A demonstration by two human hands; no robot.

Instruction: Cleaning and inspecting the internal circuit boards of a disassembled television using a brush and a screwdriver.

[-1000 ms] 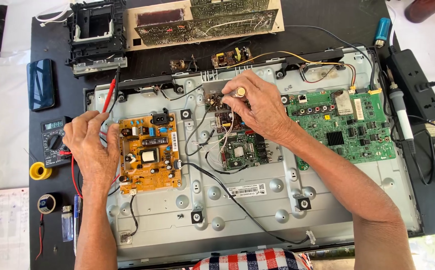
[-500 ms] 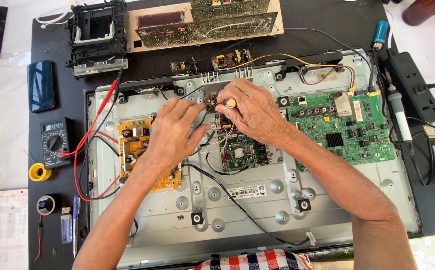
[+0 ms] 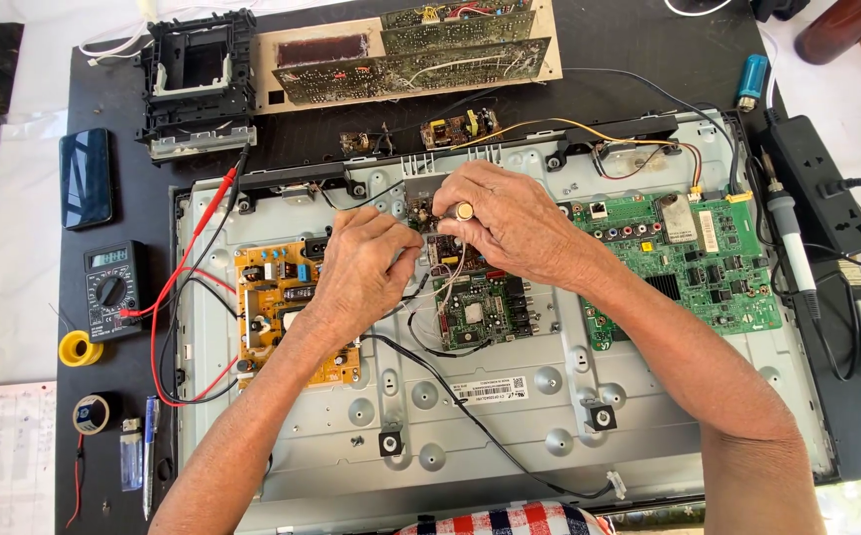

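Over the open back of the flat screen chassis [image 3: 648, 466], from the head camera, both of your hands now meet at the small board near the top middle. Half a second ago your left hand [image 3: 361, 272] was just arriving there; a second ago it lay out on the yellow power board [image 3: 287, 312]. So the work has gone from one hand to two, and it looks like fine handling of the little wired module [image 3: 435, 238] between your fingertips.

Your left hand is curled, fingers pinched in at the wires beside that module; whether it truly grips them I cannot tell. Your right hand [image 3: 505, 223] is closed from above, thumb and forefinger on a small round brass-coloured piece [image 3: 463, 210], pressing at the module.

Count with me: three boards are mounted in the chassis — the yellow one, a small green one [image 3: 480, 312] just below your hands, and a large green mainboard [image 3: 688, 263] on the right. On the dark counter [image 3: 34, 466] sit one multimeter [image 3: 113, 287] with red and black leads, one phone [image 3: 87, 176], two rolls at the left edge, one soldering iron [image 3: 792, 248] and one power strip [image 3: 818, 183].
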